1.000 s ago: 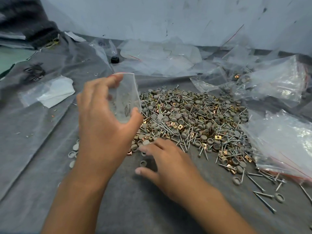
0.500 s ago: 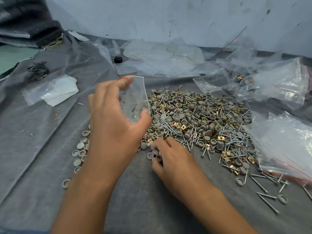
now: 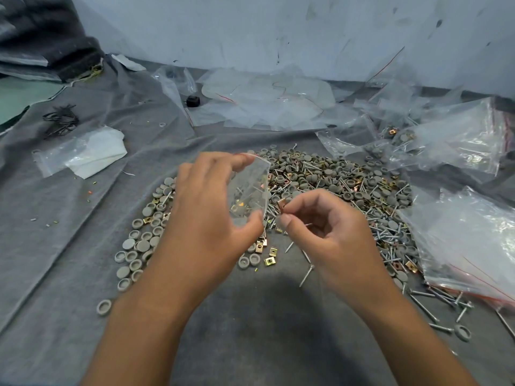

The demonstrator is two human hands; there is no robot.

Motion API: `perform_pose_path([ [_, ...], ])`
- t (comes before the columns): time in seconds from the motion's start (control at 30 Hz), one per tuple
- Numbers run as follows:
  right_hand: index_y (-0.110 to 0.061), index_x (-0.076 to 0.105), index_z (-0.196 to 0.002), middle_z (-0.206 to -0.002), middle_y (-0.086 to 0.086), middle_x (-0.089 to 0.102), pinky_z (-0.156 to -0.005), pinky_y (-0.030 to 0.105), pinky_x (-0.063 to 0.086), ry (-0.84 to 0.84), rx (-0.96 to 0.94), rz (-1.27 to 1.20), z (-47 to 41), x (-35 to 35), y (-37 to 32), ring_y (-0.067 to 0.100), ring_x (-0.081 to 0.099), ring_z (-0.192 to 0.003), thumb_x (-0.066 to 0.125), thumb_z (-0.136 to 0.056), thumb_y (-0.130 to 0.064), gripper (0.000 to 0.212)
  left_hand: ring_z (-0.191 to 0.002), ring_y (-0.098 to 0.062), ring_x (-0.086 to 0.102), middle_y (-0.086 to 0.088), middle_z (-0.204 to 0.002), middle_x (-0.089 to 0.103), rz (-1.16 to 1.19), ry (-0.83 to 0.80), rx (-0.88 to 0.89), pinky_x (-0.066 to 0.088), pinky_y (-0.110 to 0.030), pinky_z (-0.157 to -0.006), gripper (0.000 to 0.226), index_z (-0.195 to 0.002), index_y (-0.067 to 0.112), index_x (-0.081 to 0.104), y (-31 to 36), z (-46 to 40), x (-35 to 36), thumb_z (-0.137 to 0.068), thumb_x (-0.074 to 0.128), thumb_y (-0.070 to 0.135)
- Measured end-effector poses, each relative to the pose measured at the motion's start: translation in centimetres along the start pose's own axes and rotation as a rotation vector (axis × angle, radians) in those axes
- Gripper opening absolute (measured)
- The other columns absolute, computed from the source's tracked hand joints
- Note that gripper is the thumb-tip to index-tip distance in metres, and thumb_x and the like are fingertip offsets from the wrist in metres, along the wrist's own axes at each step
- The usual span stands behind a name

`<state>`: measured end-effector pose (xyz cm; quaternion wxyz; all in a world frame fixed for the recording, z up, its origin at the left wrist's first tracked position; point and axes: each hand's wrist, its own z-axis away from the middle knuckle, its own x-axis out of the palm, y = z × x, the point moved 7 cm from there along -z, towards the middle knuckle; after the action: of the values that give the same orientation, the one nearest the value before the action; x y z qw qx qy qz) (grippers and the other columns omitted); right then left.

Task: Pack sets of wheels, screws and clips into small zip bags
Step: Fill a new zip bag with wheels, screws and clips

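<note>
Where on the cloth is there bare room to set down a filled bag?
Bare grey cloth lies near, between the forearms, and at left between the white bag and the loose wheels. Crowded: the parts pile ahead, big bags at right, empty bags at the back.

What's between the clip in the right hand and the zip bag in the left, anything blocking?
Nothing visible. The right hand pinches a copper clip right beside the small zip bag, which the left hand holds upright above the parts pile. Only open air separates clip and bag. Whether the bag's mouth is open is unclear.
</note>
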<state>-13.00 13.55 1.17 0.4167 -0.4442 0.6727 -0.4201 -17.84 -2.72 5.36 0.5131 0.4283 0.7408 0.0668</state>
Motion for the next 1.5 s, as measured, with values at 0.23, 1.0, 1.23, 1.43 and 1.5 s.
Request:
perform_pose_path([
  [0.23,-0.041,0.060,-0.108,-0.086,-0.018,0.069,-0.059,0.010,0.045,-0.014,0.181,0.352,-0.2,-1.6,2.9,-0.002,0.064,-0.073,0.069,-0.094,-0.020,0.027,-0.112,-0.009,0.039,0.009,-0.121,0.052,-0.007,0.011,-0.004,0.029,-0.019,-0.093,0.062,-0.133,0.019,0.057,-0.1,-0.2,-0.1,-0.074,0.072,0.031],
  [1.0,-0.019,0.068,-0.098,-0.095,-0.015,0.066,-0.082,0.021,0.047,0.174,-0.422,0.395,-0.1,2.3,-4.4,0.007,0.061,-0.090,0.074,-0.092,-0.021,0.009,-0.119,-0.018,0.046,0.008,-0.126,0.052,-0.016,-0.081,0.034,0.029,-0.023,-0.100,0.057,-0.134,0.022,0.056,0.7,-0.1,1.3,-0.078,0.067,0.032],
  [1.23,-0.027,0.067,-0.097,-0.097,-0.018,0.060,-0.083,0.019,0.040,0.247,-0.334,0.491,-0.2,0.9,-2.8,0.008,0.055,-0.095,0.062,-0.099,-0.031,0.006,-0.113,-0.012,0.043,0.011,-0.121,0.049,0.005,0.028,-0.037,0.038,-0.029,-0.098,0.062,-0.135,0.022,0.055,-0.1,-0.3,0.0,-0.076,0.073,0.032],
  [1.43,-0.040,0.059,-0.123,-0.116,-0.017,0.049,-0.098,0.033,0.044,-0.366,0.034,0.809,1.3,5.5,4.6,0.005,0.041,-0.113,0.057,-0.097,-0.051,0.028,-0.114,-0.019,0.048,0.007,-0.123,0.047,0.049,0.186,-0.155,0.043,-0.032,-0.097,0.063,-0.135,0.019,0.054,-1.2,-0.1,-1.9,-0.077,0.078,0.027],
  [1.5,-0.039,0.058,-0.127,-0.118,-0.013,0.050,-0.095,0.033,0.040,-0.355,-0.043,0.899,1.7,6.9,4.5,0.011,0.039,-0.114,0.054,-0.097,-0.054,0.034,-0.114,-0.019,0.048,0.006,-0.124,0.048,0.040,0.165,-0.154,0.041,-0.031,-0.098,0.064,-0.136,0.019,0.054,-1.0,-0.1,-1.6,-0.077,0.079,0.026],
])
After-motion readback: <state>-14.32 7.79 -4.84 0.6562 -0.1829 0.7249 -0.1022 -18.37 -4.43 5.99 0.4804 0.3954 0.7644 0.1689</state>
